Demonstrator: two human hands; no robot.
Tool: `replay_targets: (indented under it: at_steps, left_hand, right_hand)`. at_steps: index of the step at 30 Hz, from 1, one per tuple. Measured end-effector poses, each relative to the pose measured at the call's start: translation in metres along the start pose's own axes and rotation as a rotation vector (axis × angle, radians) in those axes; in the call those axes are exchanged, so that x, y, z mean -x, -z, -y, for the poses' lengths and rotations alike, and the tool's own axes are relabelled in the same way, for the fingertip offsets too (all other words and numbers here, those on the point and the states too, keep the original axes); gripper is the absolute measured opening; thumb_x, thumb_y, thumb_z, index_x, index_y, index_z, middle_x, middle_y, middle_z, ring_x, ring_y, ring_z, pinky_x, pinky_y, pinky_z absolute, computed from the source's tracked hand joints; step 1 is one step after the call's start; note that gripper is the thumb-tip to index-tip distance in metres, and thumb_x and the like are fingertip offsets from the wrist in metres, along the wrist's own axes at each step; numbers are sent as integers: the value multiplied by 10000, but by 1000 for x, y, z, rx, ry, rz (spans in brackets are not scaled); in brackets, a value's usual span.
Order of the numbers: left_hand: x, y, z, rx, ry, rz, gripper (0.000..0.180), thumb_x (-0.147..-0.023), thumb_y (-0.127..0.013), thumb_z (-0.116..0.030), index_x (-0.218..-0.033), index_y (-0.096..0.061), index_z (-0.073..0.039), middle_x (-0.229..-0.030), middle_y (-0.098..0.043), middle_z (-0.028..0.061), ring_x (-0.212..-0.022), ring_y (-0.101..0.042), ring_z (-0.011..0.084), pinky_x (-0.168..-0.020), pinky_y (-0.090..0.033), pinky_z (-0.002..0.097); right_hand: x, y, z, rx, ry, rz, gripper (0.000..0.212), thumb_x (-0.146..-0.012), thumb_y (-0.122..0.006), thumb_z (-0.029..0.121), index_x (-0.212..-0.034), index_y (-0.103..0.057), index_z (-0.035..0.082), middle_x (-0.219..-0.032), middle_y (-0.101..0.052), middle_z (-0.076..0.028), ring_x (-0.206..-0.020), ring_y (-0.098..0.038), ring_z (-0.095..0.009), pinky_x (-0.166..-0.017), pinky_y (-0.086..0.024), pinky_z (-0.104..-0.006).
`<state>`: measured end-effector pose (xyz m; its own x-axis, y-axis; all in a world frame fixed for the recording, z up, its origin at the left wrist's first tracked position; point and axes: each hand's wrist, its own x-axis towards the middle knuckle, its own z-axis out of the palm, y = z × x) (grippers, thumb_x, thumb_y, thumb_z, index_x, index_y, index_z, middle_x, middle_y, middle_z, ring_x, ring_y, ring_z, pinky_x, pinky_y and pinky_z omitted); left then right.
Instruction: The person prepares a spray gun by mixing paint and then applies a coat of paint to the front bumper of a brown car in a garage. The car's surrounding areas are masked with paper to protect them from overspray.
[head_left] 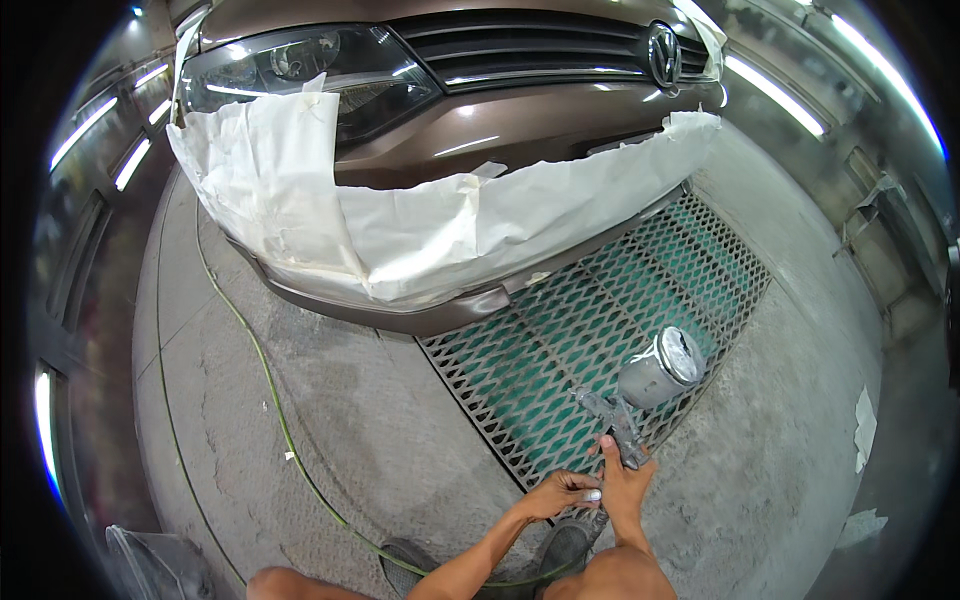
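Note:
My right hand (622,485) is wrapped around the handle of a grey, paint-stained spray gun (625,432). Its round paint cup (650,384) is tipped over the floor grating, with a pale, smeared end toward the upper right. Close beside the right wrist, my left hand (560,494) is closed in a pinch below the gun's handle. Something small and white shows at its fingertips; whether it is a fitting or a coated fingertip I cannot make out. Ahead stands a brown car (480,135), its front bumper largely covered by white masking paper (420,235).
A metal floor grating (560,340) over green material lies beneath the gun. A green hose (270,385) curves along the concrete floor toward my shoes (405,568). Clear plastic sheeting (155,565) lies at the lower left. Paper scraps (865,425) lie at the right.

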<state>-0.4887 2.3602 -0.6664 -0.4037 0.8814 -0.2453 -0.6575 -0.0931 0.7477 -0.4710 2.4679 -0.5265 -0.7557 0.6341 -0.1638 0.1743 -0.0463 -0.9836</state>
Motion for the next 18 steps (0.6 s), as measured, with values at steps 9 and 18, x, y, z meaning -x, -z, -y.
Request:
replay_targets:
  at_steps: [9,18]
  left_hand:
    - [5,-3,-5,-3,16,-49,214,-935,-653,-48,-1139,-703,0,-1048,-719,75,-911,-681,139,-827,-599,313]
    - [18,11,-24,-404,32,-10,407,-965,-653,-190,-1320,-589,-1,-1171,-691,119,-1043,-646,160,-883,-520,294]
  right_hand:
    - [2,0,-5,-13,35,19,244,-916,-719,212,-956,-698,-29,-775,-707,-60,-543,-515,-54,-493,-388,-220]
    - [-16,-4,-18,1,94,29,261,-927,-703,224,-995,-701,-28,-755,-696,-39,-520,-494,-49,-476,-387,-223]
